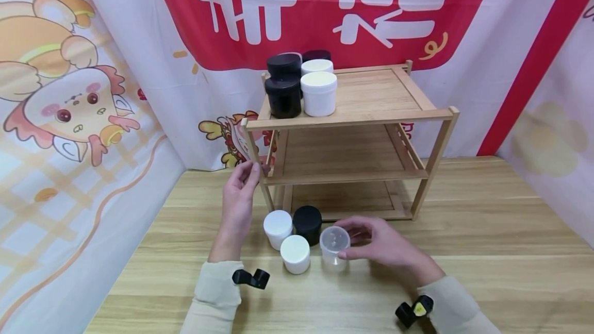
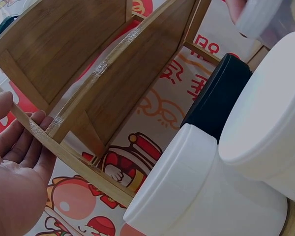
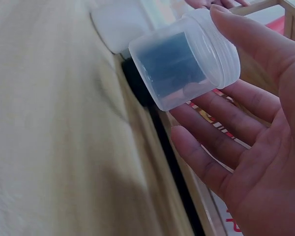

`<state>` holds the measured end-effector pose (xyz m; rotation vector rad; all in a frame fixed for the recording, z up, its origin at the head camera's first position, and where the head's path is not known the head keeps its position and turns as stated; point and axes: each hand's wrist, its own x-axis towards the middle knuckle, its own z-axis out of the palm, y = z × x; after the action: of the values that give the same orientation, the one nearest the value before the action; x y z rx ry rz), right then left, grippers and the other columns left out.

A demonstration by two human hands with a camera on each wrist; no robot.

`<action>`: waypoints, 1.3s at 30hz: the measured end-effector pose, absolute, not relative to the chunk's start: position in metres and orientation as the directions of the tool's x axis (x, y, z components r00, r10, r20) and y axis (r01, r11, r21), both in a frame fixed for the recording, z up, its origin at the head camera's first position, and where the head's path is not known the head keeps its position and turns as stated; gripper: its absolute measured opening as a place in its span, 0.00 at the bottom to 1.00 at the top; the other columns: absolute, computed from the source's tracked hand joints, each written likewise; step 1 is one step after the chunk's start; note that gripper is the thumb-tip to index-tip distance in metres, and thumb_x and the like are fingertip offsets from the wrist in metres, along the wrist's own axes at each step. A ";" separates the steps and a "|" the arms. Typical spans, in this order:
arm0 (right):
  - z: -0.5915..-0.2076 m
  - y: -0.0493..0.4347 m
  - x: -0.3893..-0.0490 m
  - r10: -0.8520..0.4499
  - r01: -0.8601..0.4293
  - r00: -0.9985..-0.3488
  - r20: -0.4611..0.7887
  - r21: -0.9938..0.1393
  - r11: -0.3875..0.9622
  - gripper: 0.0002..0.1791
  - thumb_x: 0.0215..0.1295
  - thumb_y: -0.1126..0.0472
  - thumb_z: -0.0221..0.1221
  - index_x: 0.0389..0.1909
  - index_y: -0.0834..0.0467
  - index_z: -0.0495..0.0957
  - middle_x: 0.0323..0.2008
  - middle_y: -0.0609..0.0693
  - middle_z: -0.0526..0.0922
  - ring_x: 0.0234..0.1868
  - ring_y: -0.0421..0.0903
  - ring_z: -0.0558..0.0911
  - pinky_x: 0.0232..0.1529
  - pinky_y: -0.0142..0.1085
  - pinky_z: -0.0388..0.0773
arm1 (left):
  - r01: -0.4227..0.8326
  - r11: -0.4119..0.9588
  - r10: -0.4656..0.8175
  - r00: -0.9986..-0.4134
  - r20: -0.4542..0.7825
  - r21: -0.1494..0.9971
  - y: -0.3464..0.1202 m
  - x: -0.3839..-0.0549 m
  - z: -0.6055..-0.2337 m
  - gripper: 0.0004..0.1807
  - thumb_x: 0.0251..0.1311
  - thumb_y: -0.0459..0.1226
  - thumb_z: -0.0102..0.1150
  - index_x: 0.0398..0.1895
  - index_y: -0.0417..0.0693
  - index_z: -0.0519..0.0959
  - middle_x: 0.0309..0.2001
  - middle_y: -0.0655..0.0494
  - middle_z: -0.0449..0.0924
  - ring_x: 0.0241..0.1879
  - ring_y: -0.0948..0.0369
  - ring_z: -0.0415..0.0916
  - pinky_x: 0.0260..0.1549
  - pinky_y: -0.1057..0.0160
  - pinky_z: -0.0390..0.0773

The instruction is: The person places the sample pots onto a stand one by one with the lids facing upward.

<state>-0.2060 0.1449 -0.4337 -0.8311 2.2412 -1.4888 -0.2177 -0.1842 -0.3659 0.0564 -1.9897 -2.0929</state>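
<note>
Right hand (image 1: 378,241) grips, partly hides clear jar (image 1: 333,250).

My left sleeve (image 1: 214,288) and right sleeve (image 1: 455,305) are pale beige and plain, and my left hand (image 1: 237,197) and right hand (image 1: 382,241) are bare. On the left I wear a small black wrist camera (image 1: 252,279) with 2 stubby, rounded ends; the right camera (image 1: 408,315) is black too, in the same 2-part shape, with a yellow patch (image 1: 419,309).
</note>
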 end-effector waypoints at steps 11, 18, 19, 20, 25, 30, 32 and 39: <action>-0.418 0.158 -0.208 -0.571 -0.312 -0.816 0.092 -0.901 0.302 0.31 0.63 0.53 0.78 0.64 0.56 0.81 0.56 0.54 0.88 0.55 0.51 0.87 0.59 0.44 0.87 | 0.159 -0.039 -0.216 -0.965 0.147 0.987 -0.183 -0.217 -0.365 0.24 0.82 0.50 0.55 0.72 0.49 0.73 0.66 0.53 0.78 0.70 0.60 0.74 0.79 0.58 0.69; -0.408 0.164 -0.208 -0.525 -0.271 -0.847 0.082 -0.916 0.294 0.32 0.61 0.54 0.78 0.64 0.59 0.80 0.56 0.58 0.88 0.55 0.52 0.88 0.54 0.35 0.88 | 0.156 -0.026 -0.220 -0.964 0.147 0.987 -0.183 -0.218 -0.365 0.25 0.82 0.51 0.55 0.73 0.48 0.73 0.66 0.53 0.78 0.70 0.60 0.74 0.79 0.56 0.68; -0.406 0.165 -0.207 -0.517 -0.271 -0.851 0.087 -0.918 0.291 0.32 0.62 0.54 0.78 0.64 0.59 0.80 0.56 0.58 0.88 0.55 0.51 0.88 0.53 0.34 0.88 | 0.155 -0.026 -0.220 -0.964 0.146 0.988 -0.183 -0.218 -0.365 0.26 0.81 0.51 0.55 0.73 0.48 0.72 0.66 0.53 0.78 0.70 0.60 0.74 0.79 0.56 0.68; -0.405 0.166 -0.207 -0.507 -0.271 -0.857 0.092 -0.917 0.292 0.32 0.62 0.54 0.78 0.64 0.59 0.80 0.56 0.58 0.88 0.54 0.51 0.88 0.53 0.33 0.88 | 0.156 -0.025 -0.220 -0.964 0.147 0.987 -0.183 -0.218 -0.365 0.26 0.82 0.51 0.55 0.73 0.47 0.72 0.66 0.53 0.78 0.70 0.60 0.74 0.79 0.56 0.68; -0.397 0.170 -0.205 -0.449 -0.287 -0.882 0.140 -0.917 0.278 0.33 0.61 0.55 0.78 0.66 0.58 0.79 0.56 0.58 0.87 0.52 0.51 0.89 0.51 0.35 0.89 | 0.185 -0.027 -0.213 -0.961 0.175 0.982 -0.182 -0.218 -0.365 0.26 0.83 0.47 0.54 0.73 0.41 0.71 0.64 0.52 0.79 0.68 0.60 0.75 0.78 0.57 0.69; -0.388 0.173 -0.201 -0.406 -0.285 -0.901 0.153 -0.915 0.287 0.32 0.63 0.54 0.78 0.67 0.54 0.79 0.56 0.57 0.87 0.51 0.51 0.89 0.51 0.36 0.89 | 0.195 -0.027 -0.210 -0.960 0.185 0.980 -0.181 -0.218 -0.366 0.26 0.83 0.46 0.54 0.73 0.39 0.70 0.63 0.52 0.80 0.66 0.60 0.76 0.77 0.58 0.71; -0.386 0.175 -0.200 -0.399 -0.281 -0.905 0.151 -0.915 0.291 0.32 0.63 0.54 0.78 0.66 0.54 0.79 0.56 0.57 0.87 0.51 0.51 0.89 0.50 0.36 0.89 | 0.196 -0.029 -0.209 -0.960 0.186 0.980 -0.182 -0.219 -0.366 0.27 0.83 0.47 0.53 0.73 0.39 0.70 0.63 0.52 0.80 0.67 0.60 0.76 0.77 0.58 0.70; -0.382 0.178 -0.200 -0.399 -0.290 -0.902 0.167 -0.917 0.273 0.31 0.64 0.57 0.77 0.67 0.56 0.79 0.55 0.59 0.87 0.50 0.52 0.89 0.49 0.36 0.89 | 0.198 -0.043 -0.213 -0.959 0.185 0.979 -0.182 -0.218 -0.365 0.24 0.83 0.46 0.54 0.72 0.42 0.72 0.63 0.53 0.80 0.67 0.60 0.76 0.77 0.58 0.70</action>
<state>-0.2002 0.1782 -0.3819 -0.6597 2.4273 -1.7157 -0.2177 -0.1816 -0.3651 0.0154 -1.9536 -2.0833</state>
